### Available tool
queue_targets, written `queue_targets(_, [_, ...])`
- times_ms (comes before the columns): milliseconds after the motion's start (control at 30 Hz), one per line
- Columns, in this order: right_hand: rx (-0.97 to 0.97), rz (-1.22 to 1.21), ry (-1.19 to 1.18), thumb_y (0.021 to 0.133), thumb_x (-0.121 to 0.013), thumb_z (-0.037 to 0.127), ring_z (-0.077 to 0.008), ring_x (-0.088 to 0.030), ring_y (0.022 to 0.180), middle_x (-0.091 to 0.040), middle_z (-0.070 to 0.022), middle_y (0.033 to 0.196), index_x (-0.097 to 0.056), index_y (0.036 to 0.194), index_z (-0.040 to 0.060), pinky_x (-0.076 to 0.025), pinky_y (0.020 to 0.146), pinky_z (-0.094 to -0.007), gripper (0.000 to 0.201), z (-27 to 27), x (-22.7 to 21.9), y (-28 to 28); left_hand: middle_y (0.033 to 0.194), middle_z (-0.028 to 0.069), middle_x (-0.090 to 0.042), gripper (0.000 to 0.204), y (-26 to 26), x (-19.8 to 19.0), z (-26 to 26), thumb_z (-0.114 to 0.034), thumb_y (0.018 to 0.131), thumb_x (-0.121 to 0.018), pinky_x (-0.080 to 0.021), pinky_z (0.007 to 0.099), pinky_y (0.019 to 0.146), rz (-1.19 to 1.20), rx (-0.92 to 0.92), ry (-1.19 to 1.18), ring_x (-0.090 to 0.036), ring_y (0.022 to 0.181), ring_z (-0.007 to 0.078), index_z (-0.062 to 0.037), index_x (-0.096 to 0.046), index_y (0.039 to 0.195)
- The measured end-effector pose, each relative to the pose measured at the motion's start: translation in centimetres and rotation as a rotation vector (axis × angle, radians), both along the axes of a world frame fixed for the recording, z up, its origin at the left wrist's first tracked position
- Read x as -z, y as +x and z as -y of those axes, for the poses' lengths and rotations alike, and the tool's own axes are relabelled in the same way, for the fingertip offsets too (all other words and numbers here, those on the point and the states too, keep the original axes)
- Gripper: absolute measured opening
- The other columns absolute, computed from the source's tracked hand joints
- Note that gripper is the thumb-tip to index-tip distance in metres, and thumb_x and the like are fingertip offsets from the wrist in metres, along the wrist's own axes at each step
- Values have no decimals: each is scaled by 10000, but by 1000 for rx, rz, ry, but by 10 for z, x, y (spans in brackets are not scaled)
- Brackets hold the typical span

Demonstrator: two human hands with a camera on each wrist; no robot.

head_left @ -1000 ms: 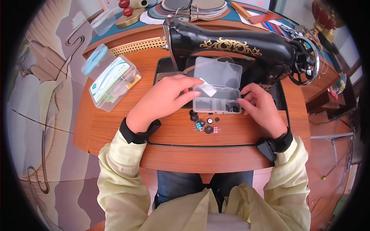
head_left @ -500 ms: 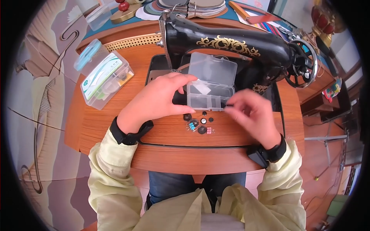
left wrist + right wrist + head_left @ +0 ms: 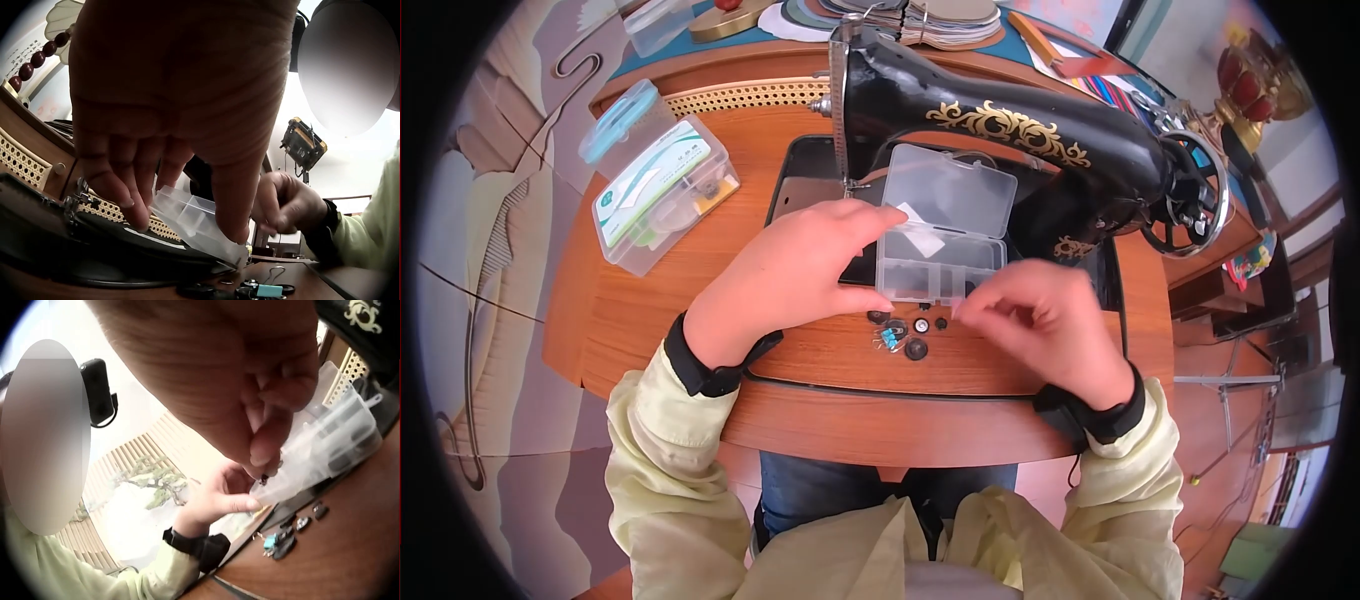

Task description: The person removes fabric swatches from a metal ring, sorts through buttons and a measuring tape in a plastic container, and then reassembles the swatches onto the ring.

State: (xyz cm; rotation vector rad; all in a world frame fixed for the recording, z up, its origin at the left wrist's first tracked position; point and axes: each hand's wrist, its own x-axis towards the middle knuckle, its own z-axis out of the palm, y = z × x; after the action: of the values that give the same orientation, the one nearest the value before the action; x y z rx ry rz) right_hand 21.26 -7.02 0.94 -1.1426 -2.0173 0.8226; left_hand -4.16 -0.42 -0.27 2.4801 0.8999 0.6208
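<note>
Black and gold over reddish brown

From here the sewing machine [image 3: 1000, 95] is glossy black, its arm carrying curling gold scrollwork [image 3: 1012, 128]; the handwheel [image 3: 1222, 205] has a silvery rim. The desk [image 3: 660, 320] is reddish brown with streaky wood grain, and the cane strip [image 3: 745, 95] shows a tan lattice dotted dark. I see a colourless, see-through box [image 3: 960, 190] with a white slip [image 3: 922, 238], black buttons [image 3: 915, 349], one of them pale-centred, and turquoise on a clip [image 3: 889, 338]. The sleeves [image 3: 665, 440] are pale yellow-green, the wristbands [image 3: 695, 365] black, the jeans [image 3: 815, 490] blue.
</note>
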Motion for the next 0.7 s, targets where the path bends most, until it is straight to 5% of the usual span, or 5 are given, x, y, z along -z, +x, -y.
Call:
queue_targets(33, [51,21,7,797,-720,12,-120,-582,630,-667,-66,794,-701,893,41,-460,563,-255,101,-5,-6,2,1066,123,-603,713,0,0,1,-229,656,-837,-512,366,744,-10,-3,15,-627,834,266,-90,-535,1287])
queue_targets(367, [111,108,53,804,-703,14,-119,-550,582,-668,-59,826,-688,967,47,-469,549,-254,167,-17,-3,-9,1049,140,-618,699,-1,1,2,-246,645,-833,-512,392,746,-70,-31,82,-640,870,308,-95,-545,1263])
queue_targets(533, [-196,289,227,734,-754,63,-285,-636,703,-671,-105,859,-691,935,44,-506,606,-331,212,-11,15,-11,1065,141,-625,676,-2,1,1,-262,664,-816,-499,402,790,-117,-31,96,-609,955,333,-77,-546,1256])
queue_targets(700, [-205,419,205,734,-753,114,-292,-638,680,-657,-90,828,-677,1010,70,-508,598,-361,289,1,15,-25,1096,143,-628,667,-2,2,0,-266,673,-807,-483,412,840,-153,-35,94,-586,999,350,-60,-548,1253])
